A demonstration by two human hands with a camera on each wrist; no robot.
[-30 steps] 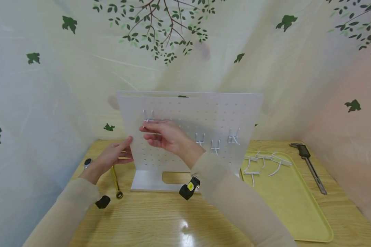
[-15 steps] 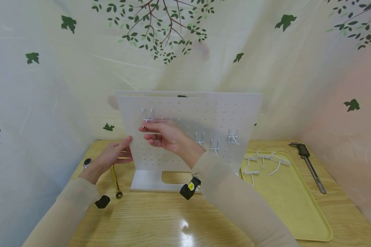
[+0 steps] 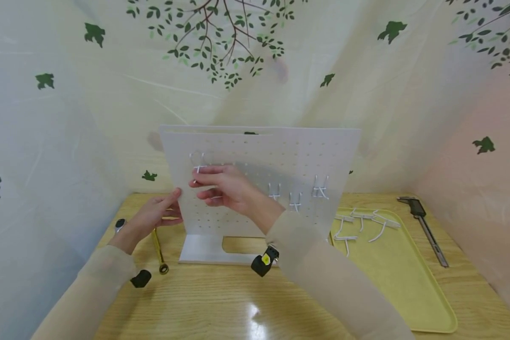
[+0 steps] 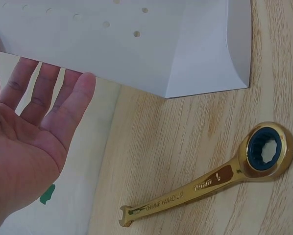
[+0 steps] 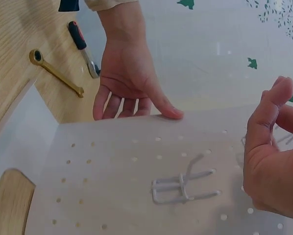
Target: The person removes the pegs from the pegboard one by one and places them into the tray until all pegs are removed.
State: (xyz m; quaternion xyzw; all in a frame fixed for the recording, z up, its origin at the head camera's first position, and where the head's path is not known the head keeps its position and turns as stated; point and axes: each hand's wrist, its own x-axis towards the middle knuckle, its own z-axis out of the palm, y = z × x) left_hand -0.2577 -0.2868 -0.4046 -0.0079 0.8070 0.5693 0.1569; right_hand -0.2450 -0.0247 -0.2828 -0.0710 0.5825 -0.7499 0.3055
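Note:
A white pegboard (image 3: 255,156) stands upright on the table. My left hand (image 3: 159,211) holds its left edge, thumb in front and the other fingers behind, as the right wrist view shows. In the head view, my right hand (image 3: 233,189) pinches the stem of a white wire hook (image 3: 199,167) at the board's upper left. That hook's prongs stand a little off the board, and their shadow falls beside them. Another wire hook (image 5: 181,188) hangs on the board near my right hand. Several more hooks, such as one hook (image 3: 295,203), hang further right.
A yellow tray (image 3: 401,283) with several loose white hooks (image 3: 363,216) lies at the right. Beyond it is a digital caliper (image 3: 425,231). A gold ratchet wrench (image 4: 195,186) lies left of the board, near a dark-handled tool (image 5: 78,36). A printed curtain (image 3: 255,104) hangs behind.
My right hand has shifted slightly left and down, and the pinched hook has moved with it, its prongs coming away from the board. My left hand stays on the board's edge.

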